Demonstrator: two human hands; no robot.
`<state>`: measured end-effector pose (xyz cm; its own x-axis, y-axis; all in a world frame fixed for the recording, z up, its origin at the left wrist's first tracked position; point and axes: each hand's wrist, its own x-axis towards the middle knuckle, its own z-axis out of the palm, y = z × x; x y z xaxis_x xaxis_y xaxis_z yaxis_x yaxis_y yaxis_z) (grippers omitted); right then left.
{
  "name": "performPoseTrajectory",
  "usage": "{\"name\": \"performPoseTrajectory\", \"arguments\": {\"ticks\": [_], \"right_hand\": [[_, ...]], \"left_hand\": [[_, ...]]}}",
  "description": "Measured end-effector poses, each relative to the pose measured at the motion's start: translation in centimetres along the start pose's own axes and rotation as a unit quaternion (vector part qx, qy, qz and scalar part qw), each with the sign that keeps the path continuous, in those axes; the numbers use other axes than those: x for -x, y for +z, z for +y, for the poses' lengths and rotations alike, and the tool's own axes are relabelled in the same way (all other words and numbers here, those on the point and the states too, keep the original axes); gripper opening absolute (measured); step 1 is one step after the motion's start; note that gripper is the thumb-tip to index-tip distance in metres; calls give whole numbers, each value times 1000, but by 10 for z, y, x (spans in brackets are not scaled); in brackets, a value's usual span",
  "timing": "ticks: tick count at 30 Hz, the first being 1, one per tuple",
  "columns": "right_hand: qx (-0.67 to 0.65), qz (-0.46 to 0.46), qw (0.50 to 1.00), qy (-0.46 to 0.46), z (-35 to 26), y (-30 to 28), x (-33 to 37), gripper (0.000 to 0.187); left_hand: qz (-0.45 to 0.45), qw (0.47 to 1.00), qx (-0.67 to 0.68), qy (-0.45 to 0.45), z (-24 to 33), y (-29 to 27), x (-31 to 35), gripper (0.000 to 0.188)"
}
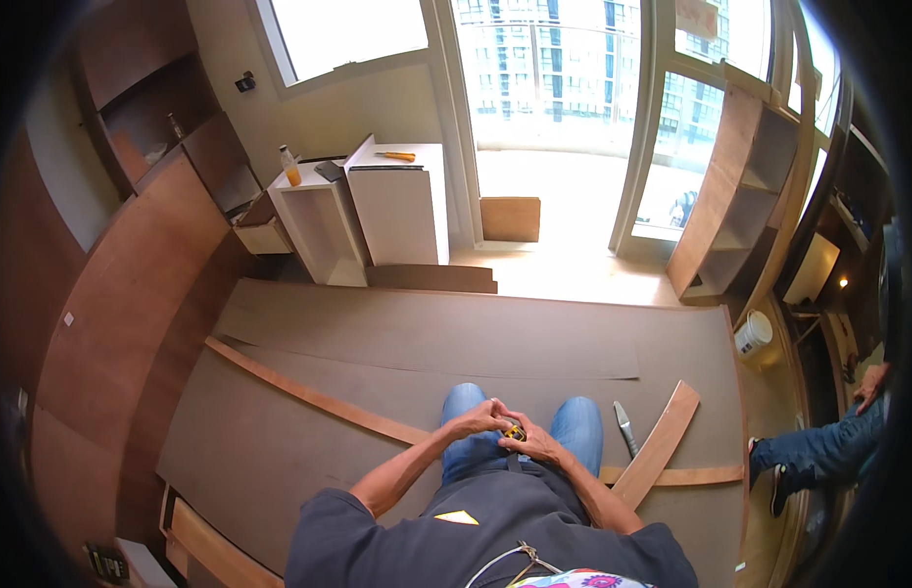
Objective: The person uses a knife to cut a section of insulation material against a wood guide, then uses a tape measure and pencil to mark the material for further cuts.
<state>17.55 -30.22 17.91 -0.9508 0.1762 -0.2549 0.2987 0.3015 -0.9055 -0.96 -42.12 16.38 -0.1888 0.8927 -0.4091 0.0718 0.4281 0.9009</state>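
Observation:
Above my lap, between my knees, a small yellow-and-black tape measure (515, 432) is held in both hands. My left hand (479, 419) is closed at its far left side, with the fingertips pressed together. My right hand (536, 445) wraps its near right side, and the fingers partly cover it. To the right of my knee, a grey-handled tool with a pale blade (624, 428) lies on the brown panel surface (378, 323). Beside that tool, a short wooden board (660, 439) crosses over a long wooden strip (319, 396), which runs behind my legs.
White cabinets (397, 201) stand ahead, bearing a bottle (290, 167) and an orange-handled tool (395, 155). Curved brown panels (133, 265) line the left. At right are an open shelf unit (735, 196), a white bucket (754, 334) and another person's leg (818, 454).

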Motion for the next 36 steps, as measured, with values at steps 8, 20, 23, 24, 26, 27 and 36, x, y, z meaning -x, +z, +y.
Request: {"name": "performPoseTrajectory", "arguments": {"ticks": [8, 20, 23, 24, 26, 27, 36], "right_hand": [[77, -35, 996, -28, 39, -79, 24, 76], [97, -44, 994, 39, 63, -121, 84, 53], [112, -40, 991, 68, 60, -115, 72, 51], [123, -26, 990, 67, 59, -114, 67, 50], [108, -30, 992, 57, 55, -108, 55, 50], [113, -30, 992, 41, 52, -103, 49, 51], [99, -68, 992, 39, 20, -48, -3, 55]], "left_hand": [[223, 955, 131, 144, 84, -203, 69, 38], [534, 715, 351, 283, 32, -361, 142, 29], [555, 713, 363, 229, -7, -284, 117, 27], [447, 775, 339, 291, -19, -251, 108, 35], [305, 848, 389, 191, -35, -178, 86, 48], [281, 884, 346, 141, -40, -136, 74, 50], [215, 921, 322, 49, -21, 19, 17, 37]]}}
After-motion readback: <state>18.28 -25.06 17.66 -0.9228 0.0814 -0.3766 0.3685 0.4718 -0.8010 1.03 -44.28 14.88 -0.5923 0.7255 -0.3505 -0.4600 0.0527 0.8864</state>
